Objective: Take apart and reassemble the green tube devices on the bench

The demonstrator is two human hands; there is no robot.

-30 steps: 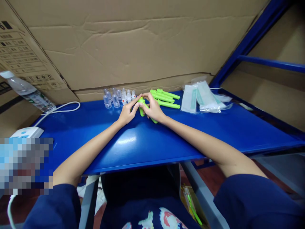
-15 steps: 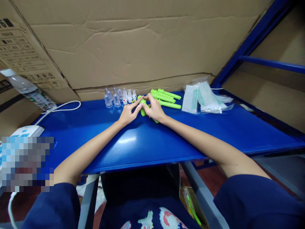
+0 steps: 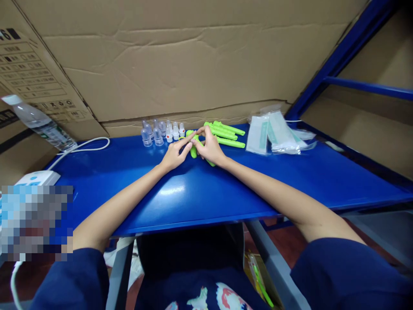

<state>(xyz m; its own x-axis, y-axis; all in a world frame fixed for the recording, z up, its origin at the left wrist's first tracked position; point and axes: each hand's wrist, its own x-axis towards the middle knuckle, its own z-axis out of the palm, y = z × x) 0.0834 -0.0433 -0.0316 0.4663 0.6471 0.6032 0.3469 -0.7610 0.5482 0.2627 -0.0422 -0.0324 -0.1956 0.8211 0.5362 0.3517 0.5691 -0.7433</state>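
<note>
In the head view both my hands meet over a bright green plastic tube (image 3: 194,151) near the back middle of the blue table. My left hand (image 3: 174,156) has its index finger and thumb on the tube's upper left part. Wrapped around the right part is my right hand (image 3: 210,148), with a green end showing below its palm. My fingers hide much of the piece, and I cannot tell whether it is one part or two. Several similar green tubes (image 3: 229,142) lie just right of my right hand.
Left of my hands stand several clear domed caps (image 3: 158,137) and small white-based nozzles (image 3: 176,131). Plastic-wrapped white packets (image 3: 258,135) lie at the right. A water bottle (image 3: 40,122), white cable (image 3: 93,142) and power strip (image 3: 41,177) are at the left. Cardboard (image 3: 180,69) backs the table.
My fingers shift very slightly over the green tube, the right hand's fingertips a touch higher. The other things on the table stay put.
</note>
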